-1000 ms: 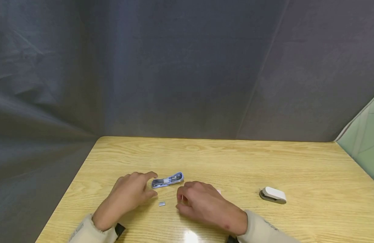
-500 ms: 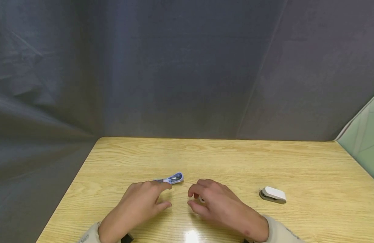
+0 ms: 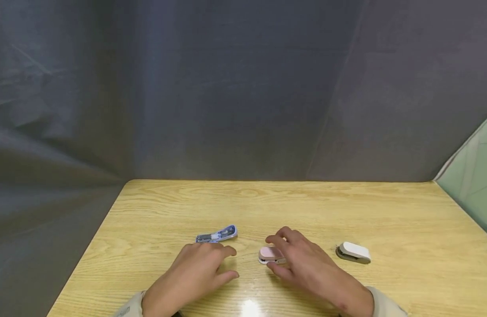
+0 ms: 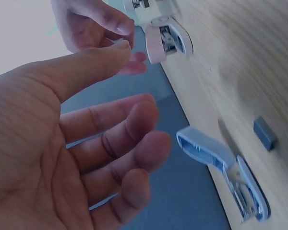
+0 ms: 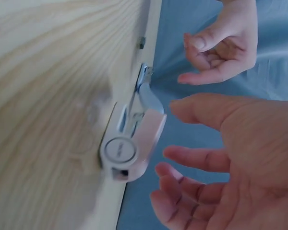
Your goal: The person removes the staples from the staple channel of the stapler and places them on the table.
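Note:
My left hand [image 3: 195, 273] hovers just in front of the blue stapler [image 3: 223, 234], fingers relaxed and holding nothing. That stapler lies opened out on the table, its inside showing. In the left wrist view a small grey staple block [image 4: 265, 133] lies near the blue stapler [image 4: 206, 146]. My right hand [image 3: 312, 266] is over the right end of the pink stapler [image 3: 270, 253], thumb and fingers apart on either side of it. In the right wrist view a gap shows between the fingers and the pink stapler [image 5: 146, 139], which sits on the table.
A white stapler [image 3: 354, 252] with a grey base rests on the wooden table [image 3: 243, 202], right of my right hand. Dark cloth [image 3: 235, 97] hangs behind the table and along its left side. Pale green floor [image 3: 474, 176] shows at the far right.
Both hands have moved right. My right hand has drawn back from the middle, uncovering the pink stapler; my left hand now hides the spot where the small staple block was seen.

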Tool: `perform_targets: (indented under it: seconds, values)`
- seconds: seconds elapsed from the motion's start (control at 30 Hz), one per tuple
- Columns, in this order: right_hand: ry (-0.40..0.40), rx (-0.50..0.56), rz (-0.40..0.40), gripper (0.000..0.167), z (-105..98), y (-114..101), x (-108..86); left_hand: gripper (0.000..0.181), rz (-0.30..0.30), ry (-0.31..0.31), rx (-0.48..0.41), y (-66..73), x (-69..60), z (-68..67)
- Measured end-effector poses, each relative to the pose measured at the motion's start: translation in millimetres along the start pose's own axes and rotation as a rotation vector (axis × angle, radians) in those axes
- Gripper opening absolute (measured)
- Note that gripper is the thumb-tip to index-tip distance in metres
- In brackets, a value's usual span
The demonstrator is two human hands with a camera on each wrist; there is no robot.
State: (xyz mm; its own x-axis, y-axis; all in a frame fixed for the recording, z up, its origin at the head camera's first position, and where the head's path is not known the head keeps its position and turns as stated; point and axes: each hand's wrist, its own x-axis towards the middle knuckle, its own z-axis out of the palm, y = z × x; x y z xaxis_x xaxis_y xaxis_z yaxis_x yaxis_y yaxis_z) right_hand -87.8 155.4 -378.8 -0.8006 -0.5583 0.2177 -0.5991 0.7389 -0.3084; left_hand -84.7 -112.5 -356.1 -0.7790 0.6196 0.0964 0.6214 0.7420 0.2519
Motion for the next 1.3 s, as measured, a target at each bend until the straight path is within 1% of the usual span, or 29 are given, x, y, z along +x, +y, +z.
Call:
perform_targets:
  seconds: [0.1, 0.2, 0.33, 0.4, 0.6, 0.73, 0.83, 0.97, 1.07, 1.13, 1.3]
  values:
    - [0.002, -0.001, 0.008, 0.042, 0.7, 6.2, -2.7, 0.034, 0.013, -0.016, 0.001, 3.2, 5.8, 3.0]
    - [0.006, 0.002, 0.020, 0.042, 1.6, 10.2, -4.8, 0.034, 0.019, -0.017, 0.004, 5.7, 12.9, 7.6]
    - [0.013, 0.012, 0.021, 0.039, 3.8, 13.2, -6.6, 0.033, 0.016, -0.023, -0.010, 7.0, 21.6, 15.3]
    - [0.018, 0.017, 0.007, 0.037, 5.1, 15.1, -7.1, 0.033, 0.016, -0.023, -0.016, 7.9, 25.7, 19.5]
    - [0.012, 0.029, -0.036, 0.028, 9.5, 19.7, -5.8, 0.026, 0.023, -0.003, 0.023, 13.6, 36.4, 29.4]
    - [-0.002, 0.033, -0.058, 0.026, 11.3, 22.0, -4.0, 0.020, 0.014, -0.012, 0.003, 16.5, 42.8, 33.0]
    - [-0.005, 0.029, -0.069, 0.024, 12.4, 23.4, -2.5, 0.018, 0.002, -0.009, -0.020, 16.0, 46.8, 36.0]
    - [-0.012, 0.032, -0.070, 0.022, 14.2, 23.6, 0.3, 0.023, -0.006, 0.009, -0.058, 12.3, 51.8, 41.8]
    - [-0.023, 0.038, -0.072, 0.022, 15.3, 23.4, 2.6, 0.015, -0.013, 0.015, -0.074, 9.8, 55.0, 45.8]
    - [-0.028, 0.040, -0.072, 0.021, 15.9, 23.1, 3.7, 0.011, -0.021, 0.004, -0.084, 9.2, 56.7, 47.5]
    - [-0.036, 0.039, -0.060, 0.019, 16.8, 21.9, 6.1, 0.012, -0.029, -0.027, -0.100, 9.1, 59.6, 50.8]
